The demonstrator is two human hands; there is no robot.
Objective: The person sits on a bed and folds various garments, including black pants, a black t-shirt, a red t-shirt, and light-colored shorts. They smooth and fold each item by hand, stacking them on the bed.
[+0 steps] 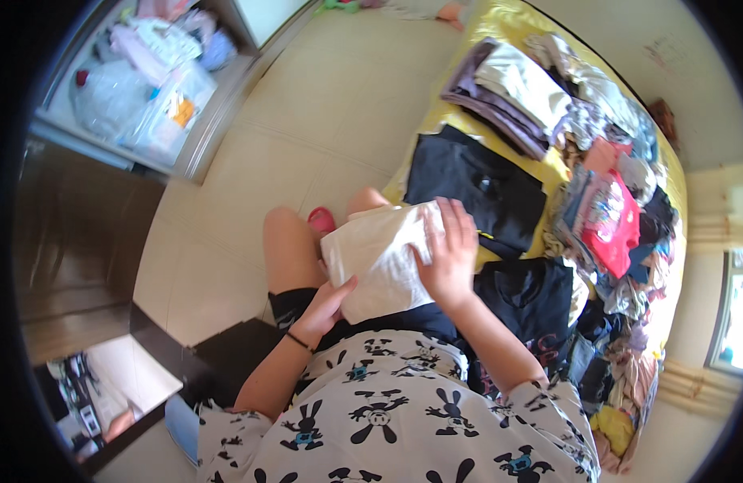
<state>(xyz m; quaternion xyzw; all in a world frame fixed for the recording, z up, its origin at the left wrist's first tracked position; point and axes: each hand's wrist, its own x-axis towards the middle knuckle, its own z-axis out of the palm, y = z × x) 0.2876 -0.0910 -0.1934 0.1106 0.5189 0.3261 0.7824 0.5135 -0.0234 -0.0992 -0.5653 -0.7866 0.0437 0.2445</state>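
A folded white cloth garment (377,259) rests over my lap. My left hand (329,305) grips its near left corner, with the thumb on top and the fingers hidden underneath. Flat against the garment's right part lies my right hand (450,250), its fingers spread a little over the top. To the right of the lap, black folded clothes (474,181) lie on the yellow bed cover (495,24). Closer to me is another black garment (522,287) bearing printed writing.
Farther along the bed, a white folded garment (519,81) tops a purple stack (474,90). Mixed clothes, including a pink sequinned one (612,223), heap along the wall side. An open cabinet drawer (196,145) at the left holds bags and a clear plastic container (115,96).
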